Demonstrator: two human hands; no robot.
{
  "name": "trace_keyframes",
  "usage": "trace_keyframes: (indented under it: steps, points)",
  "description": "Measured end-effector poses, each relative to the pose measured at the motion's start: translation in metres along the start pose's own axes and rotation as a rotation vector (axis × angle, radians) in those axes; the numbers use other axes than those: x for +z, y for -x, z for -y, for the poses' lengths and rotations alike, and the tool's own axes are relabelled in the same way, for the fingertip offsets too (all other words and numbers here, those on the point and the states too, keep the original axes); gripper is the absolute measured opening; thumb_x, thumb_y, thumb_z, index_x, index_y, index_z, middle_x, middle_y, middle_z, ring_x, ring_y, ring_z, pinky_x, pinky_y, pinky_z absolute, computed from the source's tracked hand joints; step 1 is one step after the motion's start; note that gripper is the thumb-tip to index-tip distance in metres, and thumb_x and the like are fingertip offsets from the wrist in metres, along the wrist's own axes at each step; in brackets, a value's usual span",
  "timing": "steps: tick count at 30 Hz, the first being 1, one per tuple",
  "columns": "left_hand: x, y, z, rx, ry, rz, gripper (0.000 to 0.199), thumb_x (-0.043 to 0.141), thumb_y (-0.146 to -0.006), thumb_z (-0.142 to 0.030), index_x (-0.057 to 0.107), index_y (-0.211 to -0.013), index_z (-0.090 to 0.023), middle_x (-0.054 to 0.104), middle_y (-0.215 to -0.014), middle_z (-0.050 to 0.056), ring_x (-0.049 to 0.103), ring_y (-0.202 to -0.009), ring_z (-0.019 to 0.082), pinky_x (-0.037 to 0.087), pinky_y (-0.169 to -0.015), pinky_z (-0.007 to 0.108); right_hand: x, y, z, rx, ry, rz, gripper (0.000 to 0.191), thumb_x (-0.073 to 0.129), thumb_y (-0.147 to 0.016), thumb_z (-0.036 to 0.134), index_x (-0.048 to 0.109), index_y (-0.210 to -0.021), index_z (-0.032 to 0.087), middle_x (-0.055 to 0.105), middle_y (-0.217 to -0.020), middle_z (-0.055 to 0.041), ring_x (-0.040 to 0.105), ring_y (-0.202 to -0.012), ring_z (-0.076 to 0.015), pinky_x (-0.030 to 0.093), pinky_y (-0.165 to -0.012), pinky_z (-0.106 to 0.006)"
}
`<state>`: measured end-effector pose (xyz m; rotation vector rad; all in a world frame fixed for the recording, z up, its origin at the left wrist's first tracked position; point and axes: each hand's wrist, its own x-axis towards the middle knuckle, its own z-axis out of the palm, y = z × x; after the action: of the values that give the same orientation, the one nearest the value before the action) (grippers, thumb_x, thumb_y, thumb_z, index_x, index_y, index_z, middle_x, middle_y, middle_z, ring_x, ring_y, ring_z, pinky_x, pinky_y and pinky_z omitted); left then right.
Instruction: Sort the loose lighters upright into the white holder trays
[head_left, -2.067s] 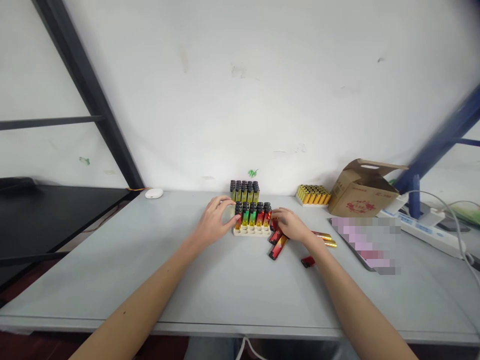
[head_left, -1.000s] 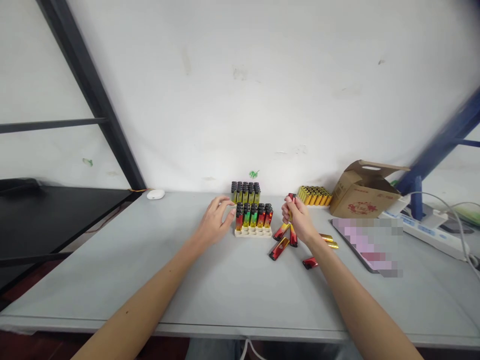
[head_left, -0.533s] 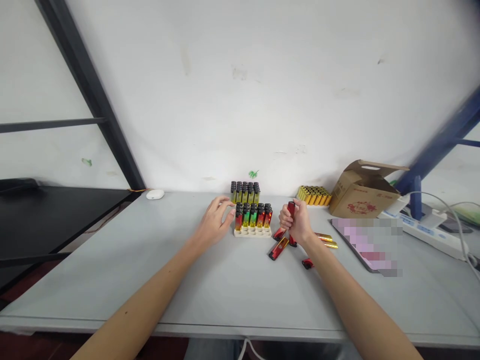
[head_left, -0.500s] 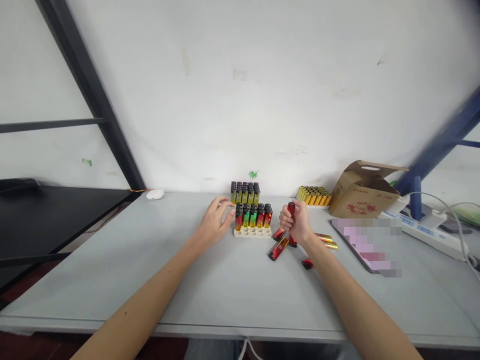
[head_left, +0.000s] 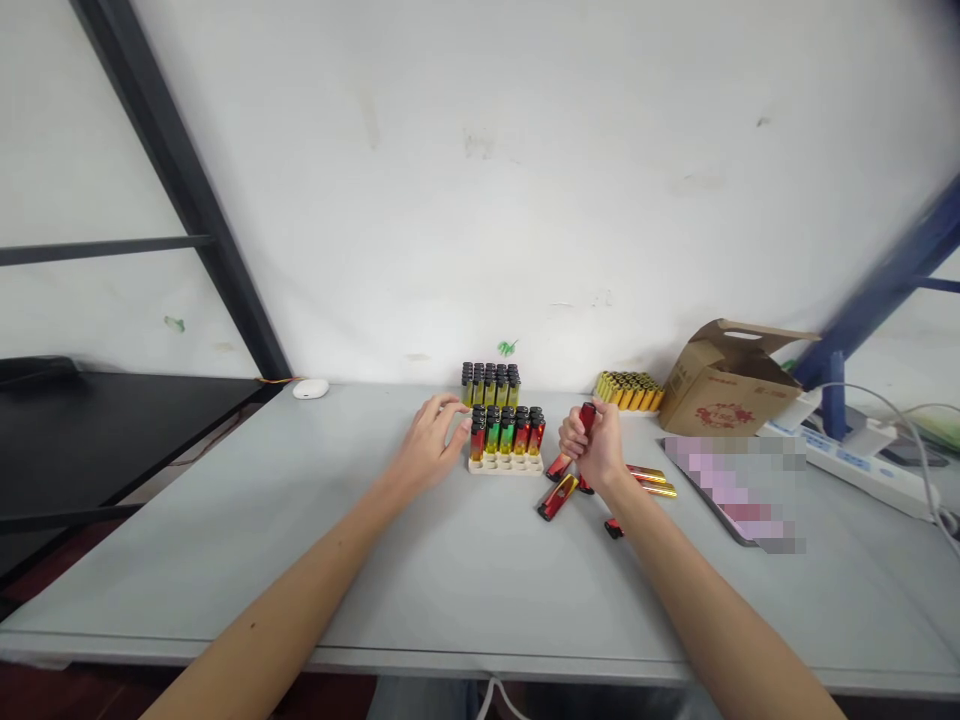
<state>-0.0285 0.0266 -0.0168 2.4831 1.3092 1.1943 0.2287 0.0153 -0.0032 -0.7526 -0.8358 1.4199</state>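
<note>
My right hand (head_left: 594, 446) is closed round a red lighter (head_left: 587, 416), held upright above the table. Fingers apart and holding nothing, my left hand (head_left: 435, 437) rests beside the left side of a white holed tray (head_left: 505, 466). Red and green lighters (head_left: 507, 432) stand upright in its back rows, while front holes are bare. Below and around my right hand several loose lighters lie flat, among them a red-and-gold lighter (head_left: 558, 497), a red lighter (head_left: 614, 527) partly hidden by my forearm, and gold-ended lighters (head_left: 658, 489).
Behind the tray stands a block of black-topped yellow lighters (head_left: 490, 385). Gold cylinders (head_left: 628, 392) fill another tray by the wall. An open cardboard box (head_left: 724, 395), a blurred-out flat device (head_left: 731, 490), a power strip (head_left: 862, 465) and cables are on the right. A white case (head_left: 310, 389) sits back left.
The lighter in my right hand has shifted very slightly right and tilted a little. My left hand stays beside the tray.
</note>
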Motion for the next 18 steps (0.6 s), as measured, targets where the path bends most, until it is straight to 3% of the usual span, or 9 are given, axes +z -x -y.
trace_keyframes:
  steps: [6,9,13,18]
  points:
    - [-0.001,0.0,-0.001,-0.007,-0.007,0.003,0.03,0.035,-0.099,-0.037,0.056,-0.114,-0.022,0.051,-0.123,0.009,0.049,-0.12,0.023,0.039,-0.105,0.042,0.004,0.002,-0.005,-0.008,0.07,-0.019,0.045,0.04,-0.081,0.049,0.033,-0.047,0.021,0.015,-0.044,0.0078,0.014,-0.039,-0.0075,0.016,-0.036,-0.021]
    - [-0.002,0.0,-0.001,-0.011,-0.017,-0.004,0.03,0.035,-0.099,-0.037,0.056,-0.114,-0.022,0.052,-0.123,0.01,0.05,-0.119,0.024,0.04,-0.104,0.043,0.005,0.003,-0.006,-0.032,0.124,0.076,0.045,0.037,-0.081,0.054,0.044,-0.053,0.021,0.025,-0.046,0.0058,0.023,-0.041,-0.009,0.024,-0.039,-0.022]
    - [-0.002,0.0,-0.003,-0.004,-0.009,-0.031,0.028,0.038,-0.098,-0.036,0.057,-0.111,-0.021,0.051,-0.124,0.011,0.051,-0.117,0.024,0.041,-0.103,0.044,0.005,0.002,-0.006,-0.198,0.354,0.094,0.036,0.041,-0.082,0.048,0.062,-0.075,0.018,0.041,-0.059,0.0023,0.037,-0.05,-0.0115,0.034,-0.047,-0.025]
    - [0.0,0.001,-0.01,0.077,0.003,-0.123,0.02,0.049,-0.094,-0.035,0.06,-0.106,-0.022,0.053,-0.123,0.01,0.056,-0.111,0.023,0.045,-0.1,0.043,0.007,0.006,-0.008,-0.424,0.693,0.032,0.029,0.054,-0.086,0.041,0.066,-0.101,0.02,0.061,-0.086,-0.0024,0.052,-0.07,-0.0154,0.045,-0.065,-0.028]
